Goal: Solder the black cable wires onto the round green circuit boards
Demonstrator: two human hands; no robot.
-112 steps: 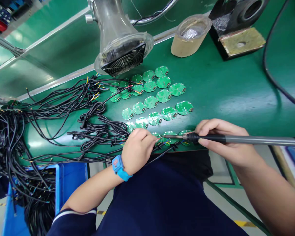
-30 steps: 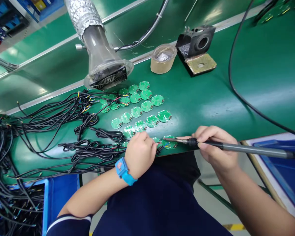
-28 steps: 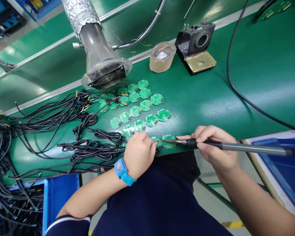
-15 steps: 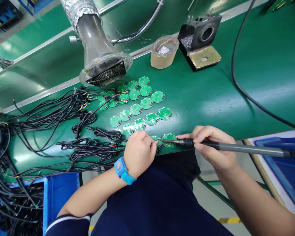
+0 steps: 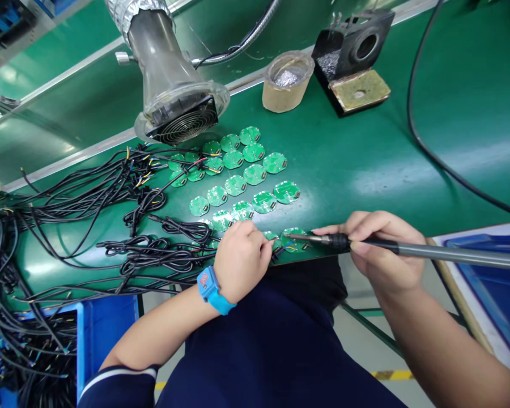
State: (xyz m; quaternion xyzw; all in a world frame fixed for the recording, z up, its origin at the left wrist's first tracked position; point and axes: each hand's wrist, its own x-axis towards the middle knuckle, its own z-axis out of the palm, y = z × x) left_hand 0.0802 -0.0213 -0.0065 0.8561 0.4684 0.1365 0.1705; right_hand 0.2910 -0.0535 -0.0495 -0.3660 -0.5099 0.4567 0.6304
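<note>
My right hand (image 5: 389, 249) is closed around the grip of a soldering iron (image 5: 429, 253), which points left. The iron's thin metal tip lies over the nearest round green circuit board (image 5: 294, 239), close to my left fingertips; whether it touches is unclear. My left hand (image 5: 242, 260), with a blue wristband (image 5: 212, 289), is closed in a pinch on a thin wire (image 5: 274, 241) at the left side of that board. Colored wire ends (image 5: 289, 247) show on the board. Left fingers partly cover a neighboring board (image 5: 270, 235).
Several rows of green boards (image 5: 243, 209) lie beyond my hands. Black cables (image 5: 153, 255) spread leftward, some in a blue bin (image 5: 106, 328). At the back stand a fume extractor (image 5: 187, 122), a solder-filled cup (image 5: 285, 99) and an iron stand (image 5: 359, 93). A black cord (image 5: 433, 156) curves at right.
My right hand has drawn the soldering iron slightly to the right, and its tip sits a little higher over the board. The left hand keeps its pinch in nearly the same place.
</note>
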